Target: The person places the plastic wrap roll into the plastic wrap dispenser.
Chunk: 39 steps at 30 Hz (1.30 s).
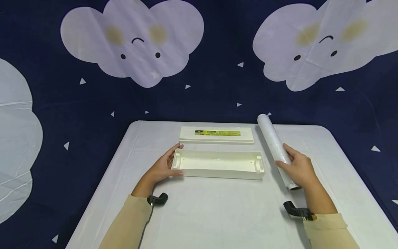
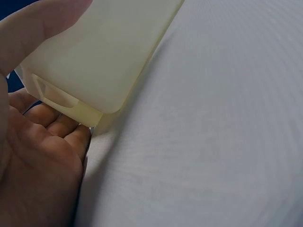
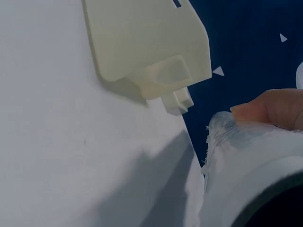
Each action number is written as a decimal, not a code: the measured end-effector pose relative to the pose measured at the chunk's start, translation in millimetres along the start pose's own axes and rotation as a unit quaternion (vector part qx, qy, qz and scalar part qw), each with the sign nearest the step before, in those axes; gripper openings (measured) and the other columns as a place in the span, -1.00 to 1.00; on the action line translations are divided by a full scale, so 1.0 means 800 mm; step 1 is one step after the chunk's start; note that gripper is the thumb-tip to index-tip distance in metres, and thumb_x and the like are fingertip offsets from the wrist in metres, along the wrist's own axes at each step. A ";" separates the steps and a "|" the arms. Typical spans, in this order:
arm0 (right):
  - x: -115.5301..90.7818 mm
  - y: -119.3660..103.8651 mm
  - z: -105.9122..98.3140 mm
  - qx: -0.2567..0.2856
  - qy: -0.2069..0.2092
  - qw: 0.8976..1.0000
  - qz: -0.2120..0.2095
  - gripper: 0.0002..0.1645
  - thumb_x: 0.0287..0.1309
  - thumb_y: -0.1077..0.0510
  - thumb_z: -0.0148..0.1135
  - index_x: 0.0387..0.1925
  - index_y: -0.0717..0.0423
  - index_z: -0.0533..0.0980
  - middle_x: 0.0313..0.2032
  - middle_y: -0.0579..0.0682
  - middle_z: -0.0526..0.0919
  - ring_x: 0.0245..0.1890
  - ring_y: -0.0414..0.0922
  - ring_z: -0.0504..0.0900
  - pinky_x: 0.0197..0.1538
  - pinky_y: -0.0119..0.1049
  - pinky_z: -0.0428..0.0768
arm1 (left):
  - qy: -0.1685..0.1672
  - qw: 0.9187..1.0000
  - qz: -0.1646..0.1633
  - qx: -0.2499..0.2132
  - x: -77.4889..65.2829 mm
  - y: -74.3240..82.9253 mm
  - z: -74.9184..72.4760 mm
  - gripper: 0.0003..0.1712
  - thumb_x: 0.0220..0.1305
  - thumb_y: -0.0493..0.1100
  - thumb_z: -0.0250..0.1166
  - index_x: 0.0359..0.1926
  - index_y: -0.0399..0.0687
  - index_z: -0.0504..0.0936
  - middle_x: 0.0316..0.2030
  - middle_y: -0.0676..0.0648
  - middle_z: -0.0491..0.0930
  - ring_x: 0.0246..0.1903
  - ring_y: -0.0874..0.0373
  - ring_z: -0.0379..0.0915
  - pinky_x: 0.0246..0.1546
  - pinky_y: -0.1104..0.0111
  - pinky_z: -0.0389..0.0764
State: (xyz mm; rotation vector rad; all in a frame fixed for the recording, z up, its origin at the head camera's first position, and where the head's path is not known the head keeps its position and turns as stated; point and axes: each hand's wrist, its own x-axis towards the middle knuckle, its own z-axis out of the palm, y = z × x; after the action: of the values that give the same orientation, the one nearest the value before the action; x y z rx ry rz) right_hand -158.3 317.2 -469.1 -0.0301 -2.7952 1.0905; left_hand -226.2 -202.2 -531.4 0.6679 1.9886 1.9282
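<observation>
A long cream plastic box [image 1: 224,174] sits on the table with its hollow side showing. My left hand [image 1: 162,165] grips its left end, the thumb along the front and the fingers behind. In the left wrist view the thumb lies over the smooth face of the box [image 2: 109,52], and the fingers are at its notched end. My right hand [image 1: 297,167] holds a roll of cling film [image 1: 273,138] around its lower half, the roll slanting away from me. The right wrist view shows the roll's wrapped end [image 3: 255,156] and dark hollow core up close.
Behind the box lies a matching cream lid [image 1: 216,139] with a green and yellow label. Both rest on a white-covered table [image 1: 217,214]. Past the table is a dark blue cloth [image 1: 217,100] printed with clouds and small triangles.
</observation>
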 end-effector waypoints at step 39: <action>0.008 -0.045 -0.022 0.038 -0.080 0.994 -0.071 -0.01 0.22 0.10 0.58 0.57 0.18 0.30 0.34 0.46 0.44 0.20 0.34 0.55 -0.02 0.12 0.68 | 0.002 1.000 -0.005 -0.012 0.000 0.002 0.001 0.48 -0.12 -0.58 0.65 0.70 -0.14 -0.07 0.63 -0.09 0.06 0.55 -0.04 0.07 0.42 0.36 0.30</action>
State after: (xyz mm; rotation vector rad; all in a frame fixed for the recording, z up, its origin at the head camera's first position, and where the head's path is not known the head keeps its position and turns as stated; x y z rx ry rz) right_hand -161.4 302.9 -430.8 0.2727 -2.8381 1.2126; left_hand -225.4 -201.4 -529.9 0.6484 1.9648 1.9462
